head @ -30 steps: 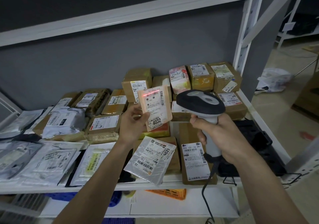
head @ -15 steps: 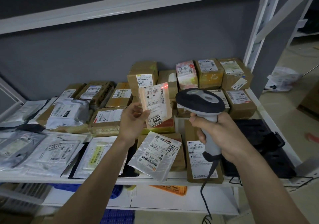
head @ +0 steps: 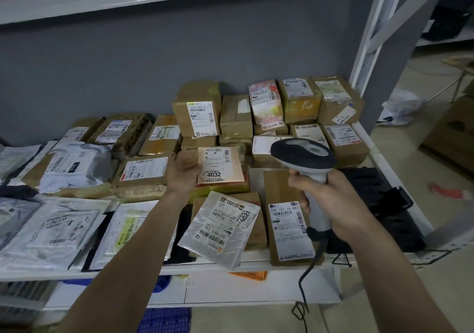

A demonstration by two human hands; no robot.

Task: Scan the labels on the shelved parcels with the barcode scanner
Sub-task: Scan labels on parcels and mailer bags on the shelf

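Head view: at frame centre your left hand point(head: 185, 172) holds the small parcel point(head: 220, 164) marked 4032, seemingly resting on the shelved boxes. Your right hand point(head: 331, 204) grips the barcode scanner point(head: 304, 157) just right of it.

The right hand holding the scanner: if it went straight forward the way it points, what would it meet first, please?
Probably the white-labelled brown box just beyond the scanner that the right hand grips, though depth is unclear.
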